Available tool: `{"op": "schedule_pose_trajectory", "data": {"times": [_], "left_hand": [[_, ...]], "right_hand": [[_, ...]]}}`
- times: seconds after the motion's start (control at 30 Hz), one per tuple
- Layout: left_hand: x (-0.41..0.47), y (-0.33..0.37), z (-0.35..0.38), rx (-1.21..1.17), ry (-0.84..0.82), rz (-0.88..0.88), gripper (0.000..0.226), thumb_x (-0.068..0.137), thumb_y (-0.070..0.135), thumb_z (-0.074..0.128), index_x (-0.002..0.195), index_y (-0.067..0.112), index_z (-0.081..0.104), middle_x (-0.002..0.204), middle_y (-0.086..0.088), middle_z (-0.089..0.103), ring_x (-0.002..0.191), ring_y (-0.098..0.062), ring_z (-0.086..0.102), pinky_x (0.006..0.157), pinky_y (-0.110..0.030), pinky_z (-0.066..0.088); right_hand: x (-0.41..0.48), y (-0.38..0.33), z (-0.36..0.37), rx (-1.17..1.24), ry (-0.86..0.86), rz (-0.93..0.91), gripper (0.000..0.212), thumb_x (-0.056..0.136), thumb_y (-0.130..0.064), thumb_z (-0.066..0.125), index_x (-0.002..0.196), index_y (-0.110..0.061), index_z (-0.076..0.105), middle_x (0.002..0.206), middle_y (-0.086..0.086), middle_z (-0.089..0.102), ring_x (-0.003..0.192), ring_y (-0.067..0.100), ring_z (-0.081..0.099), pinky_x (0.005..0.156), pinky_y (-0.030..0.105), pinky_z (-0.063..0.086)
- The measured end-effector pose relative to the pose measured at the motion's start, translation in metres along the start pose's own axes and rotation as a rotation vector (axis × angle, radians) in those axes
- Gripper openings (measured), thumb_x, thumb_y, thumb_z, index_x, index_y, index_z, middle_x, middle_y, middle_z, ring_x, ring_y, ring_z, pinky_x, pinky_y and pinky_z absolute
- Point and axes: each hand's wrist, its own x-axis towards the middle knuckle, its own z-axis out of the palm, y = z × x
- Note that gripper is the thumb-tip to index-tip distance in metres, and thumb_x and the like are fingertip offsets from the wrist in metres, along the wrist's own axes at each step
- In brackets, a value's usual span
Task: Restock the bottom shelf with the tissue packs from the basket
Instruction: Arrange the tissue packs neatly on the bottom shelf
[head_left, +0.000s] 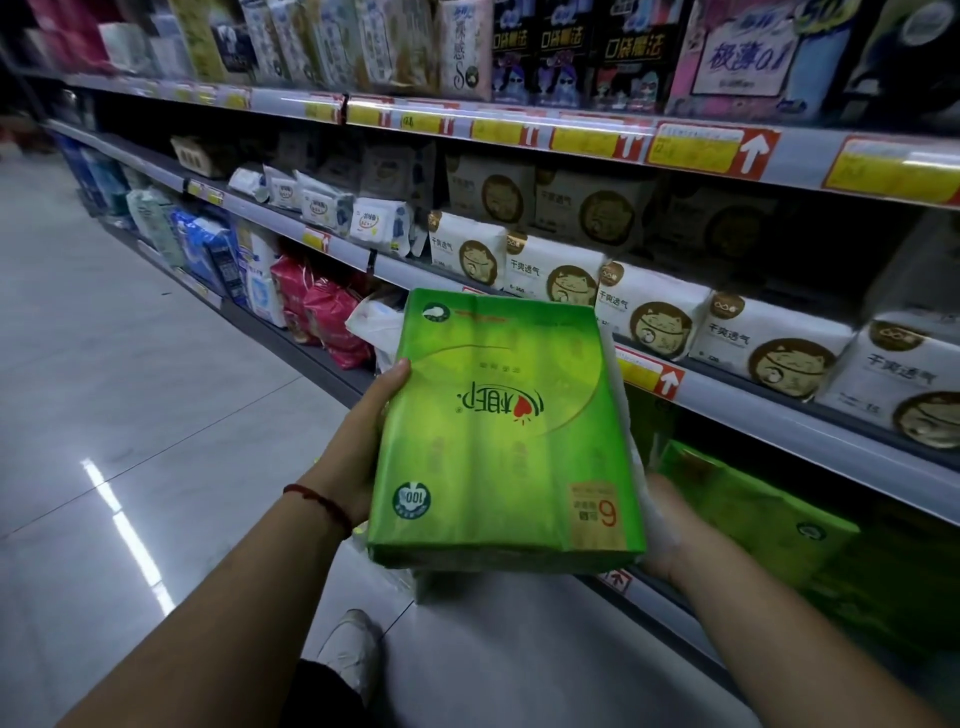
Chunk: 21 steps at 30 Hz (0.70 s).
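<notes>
Nearest to you, your shoe (353, 654) stands on the floor (130, 389). The basket is not in view, so you cannot tell from here how many packs are left in it.

Above the floor, in front of the shelves, you hold one green tissue pack (498, 431) with both hands. It is in the air, lying almost flat, and its print is upside down to you. Your left hand (358, 452) grips its left edge: the thumb lies on the top face and the fingers go under the pack, out of sight. Your right hand (670, 530) is at the near right corner of the pack and touches it, but it is blurred and its fingers are hidden, so I cannot tell if they are curled. Something pale shows under the near edge of the pack; I cannot say what it is.

I judge that the task is in the middle. Just beyond your right hand, the bottom shelf (311, 358) already holds some green packs (753, 514) of the same look, near its front edge. The pack in your hands is not yet placed there.

Farther left along this shelf stand red packs (332, 322) and blue packs (208, 249). The shelf above (779, 415) carries white packs with a cat picture (649, 312).
</notes>
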Motion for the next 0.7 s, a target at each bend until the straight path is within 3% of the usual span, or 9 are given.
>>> {"op": "schedule_pose_trajectory", "data": {"times": [0.1, 0.2, 0.27, 0.33, 0.43, 0.5, 0.57, 0.63, 0.7], "left_hand": [[0.002, -0.002, -0.002, 0.1, 0.017, 0.006, 0.054, 0.092, 0.05, 0.059, 0.134, 0.016, 0.064, 0.123, -0.017, 0.073, 0.106, -0.037, 0.073, 0.085, -0.05, 0.062], [0.001, -0.005, -0.002, 0.071, 0.037, 0.047, 0.047, 0.093, 0.041, 0.06, 0.132, 0.015, 0.065, 0.122, -0.017, 0.073, 0.106, -0.038, 0.073, 0.086, -0.051, 0.061], [0.001, -0.006, 0.001, -0.041, 0.034, 0.088, 0.045, 0.097, 0.039, 0.056, 0.133, 0.013, 0.064, 0.125, -0.019, 0.071, 0.11, -0.041, 0.071, 0.092, -0.055, 0.058], [0.002, -0.007, 0.002, -0.137, 0.05, 0.157, 0.045, 0.099, 0.038, 0.052, 0.136, 0.013, 0.062, 0.128, -0.019, 0.07, 0.113, -0.042, 0.069, 0.095, -0.058, 0.056], [0.004, -0.008, 0.003, -0.269, 0.095, 0.28, 0.044, 0.101, 0.037, 0.05, 0.138, 0.014, 0.061, 0.13, -0.017, 0.069, 0.117, -0.041, 0.067, 0.098, -0.058, 0.053], [0.005, -0.01, 0.006, -0.322, 0.109, 0.341, 0.043, 0.102, 0.036, 0.05, 0.138, 0.015, 0.06, 0.131, -0.015, 0.069, 0.12, -0.039, 0.066, 0.101, -0.057, 0.05], [0.006, -0.014, 0.009, -0.349, 0.116, 0.351, 0.04, 0.102, 0.034, 0.052, 0.136, 0.015, 0.061, 0.131, -0.014, 0.069, 0.122, -0.037, 0.065, 0.105, -0.056, 0.048], [0.007, -0.019, 0.008, -0.326, 0.084, 0.287, 0.042, 0.1, 0.032, 0.055, 0.139, 0.014, 0.06, 0.135, -0.013, 0.068, 0.125, -0.035, 0.064, 0.108, -0.057, 0.045], [0.009, -0.024, 0.005, -0.227, 0.045, 0.197, 0.049, 0.096, 0.035, 0.064, 0.141, 0.019, 0.058, 0.139, -0.009, 0.065, 0.128, -0.033, 0.062, 0.108, -0.061, 0.044]], "right_hand": [[-0.003, -0.012, 0.008, 0.081, 0.026, 0.043, 0.03, 0.106, -0.021, 0.05, 0.082, -0.012, 0.065, 0.073, 0.011, 0.065, 0.066, 0.024, 0.062, 0.07, 0.033, 0.052], [-0.006, -0.02, 0.008, 0.297, -0.041, -0.012, 0.054, 0.105, -0.034, 0.048, 0.064, -0.011, 0.075, 0.061, 0.007, 0.069, 0.052, 0.019, 0.069, 0.052, 0.024, 0.055], [-0.006, -0.025, 0.005, 0.464, -0.056, -0.027, 0.053, 0.1, -0.048, 0.053, 0.07, -0.015, 0.082, 0.076, 0.01, 0.075, 0.066, 0.024, 0.074, 0.069, 0.036, 0.057], [-0.004, -0.024, 0.004, 0.619, -0.055, -0.033, 0.055, 0.094, -0.06, 0.057, 0.099, -0.013, 0.083, 0.099, 0.016, 0.076, 0.089, 0.032, 0.074, 0.087, 0.048, 0.053], [0.001, -0.018, 0.007, 0.683, -0.064, -0.13, 0.075, 0.089, -0.076, 0.049, 0.136, -0.021, 0.066, 0.128, 0.018, 0.07, 0.118, 0.04, 0.066, 0.106, 0.061, 0.046], [-0.004, -0.016, 0.023, 0.619, -0.111, -0.193, 0.076, 0.085, -0.078, 0.049, 0.136, -0.022, 0.06, 0.127, 0.019, 0.07, 0.12, 0.045, 0.064, 0.106, 0.067, 0.044], [-0.009, -0.011, 0.045, 0.494, -0.145, -0.198, 0.072, 0.076, -0.073, 0.063, 0.129, -0.024, 0.063, 0.119, 0.015, 0.074, 0.116, 0.044, 0.065, 0.101, 0.067, 0.049], [-0.011, -0.003, 0.06, 0.409, -0.129, -0.209, 0.074, 0.071, -0.058, 0.081, 0.136, -0.03, 0.057, 0.124, 0.007, 0.073, 0.114, 0.036, 0.068, 0.094, 0.063, 0.056], [-0.012, -0.003, 0.063, 0.412, -0.044, -0.259, 0.063, 0.08, -0.038, 0.078, 0.138, -0.033, 0.055, 0.124, 0.005, 0.073, 0.11, 0.032, 0.072, 0.086, 0.057, 0.061]]}}
